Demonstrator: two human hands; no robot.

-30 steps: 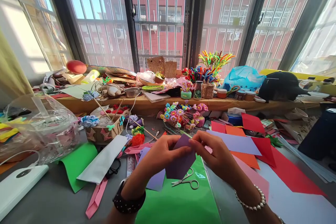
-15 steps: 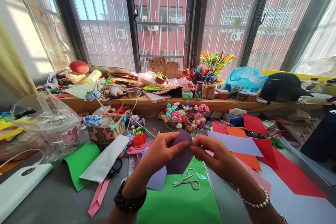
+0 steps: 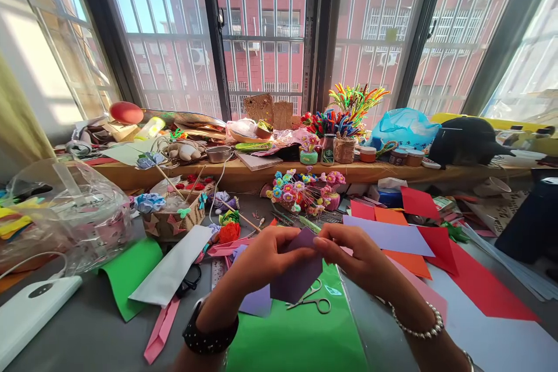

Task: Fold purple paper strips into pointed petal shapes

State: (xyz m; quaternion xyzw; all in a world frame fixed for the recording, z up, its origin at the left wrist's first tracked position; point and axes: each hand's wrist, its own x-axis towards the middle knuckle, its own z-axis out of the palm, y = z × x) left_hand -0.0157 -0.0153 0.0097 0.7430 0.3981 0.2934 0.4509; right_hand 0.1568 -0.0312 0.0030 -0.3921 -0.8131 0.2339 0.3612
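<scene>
Centre of the frame, just below the middle: the left hand [image 3: 261,258] and the right hand [image 3: 355,258] meet over a purple paper piece [image 3: 296,276], held in the air above the bench [image 3: 87,331]; the fingers of the left hand are pressed together, pinching the paper's upper left edge, thumb on the near face; the fingers of the right hand pinch its top corner from the right side; the paper hangs as a diamond shape, its lower tip pointing down. Directly beneath the paper, a pair of small scissors [image 3: 311,300] lies flat, blades toward the left, on the upper edge of a green sheet [image 3: 296,343] that fills the lower centre; a lilac sheet [image 3: 256,301] lies just left of the scissors, partly under the left wrist. A dark watch [image 3: 209,337] sits on the left wrist; a pearl bracelet [image 3: 421,328] on the right wrist. Right of the hands: overlapping red, orange and lavender sheets [image 3: 401,238]. Left of centre: a white folded sheet [image 3: 172,273] over a second green sheet [image 3: 131,273]; a clear plastic bag [image 3: 74,215] at the left edge. Middle distance, above the hands: a cluster of small craft flowers [image 3: 300,189]; beyond it, a wooden windowsill [image 3: 244,171] crowded with craft supplies.
</scene>
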